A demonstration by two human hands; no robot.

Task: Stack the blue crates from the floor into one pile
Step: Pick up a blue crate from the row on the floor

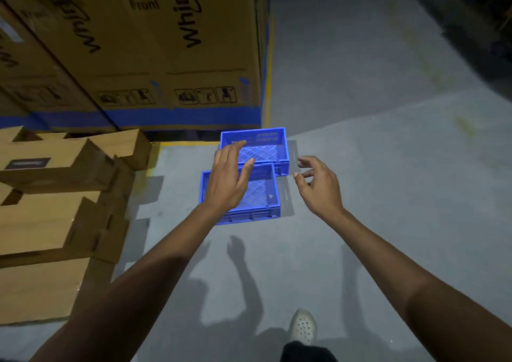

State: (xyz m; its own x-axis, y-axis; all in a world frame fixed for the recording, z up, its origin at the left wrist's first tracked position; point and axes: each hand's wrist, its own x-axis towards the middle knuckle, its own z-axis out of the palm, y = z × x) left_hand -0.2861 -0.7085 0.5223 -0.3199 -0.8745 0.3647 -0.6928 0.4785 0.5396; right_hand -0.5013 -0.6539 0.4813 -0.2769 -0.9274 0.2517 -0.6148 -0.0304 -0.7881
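Head view, looking down at a grey concrete floor (374, 145) in a dim warehouse. A large cardboard carton (166, 56) printed "Front" fills the upper left. Two empty blue crates sit on the floor, unstacked, below the carton's right corner. The far crate (263, 151) lies close to the carton's base. The near crate (261, 192) is right against it on the side away from the carton. The left hand (225, 181) hovers over both crates, fingers straight, holding nothing. The right hand (318, 187) hangs further from the carton, right of the near crate, fingers loosely curled and spread, also empty. A stack of smaller cardboard boxes (55, 209) stands below the carton's left side. A pale perforated clog (303, 325) shows furthest from the carton.
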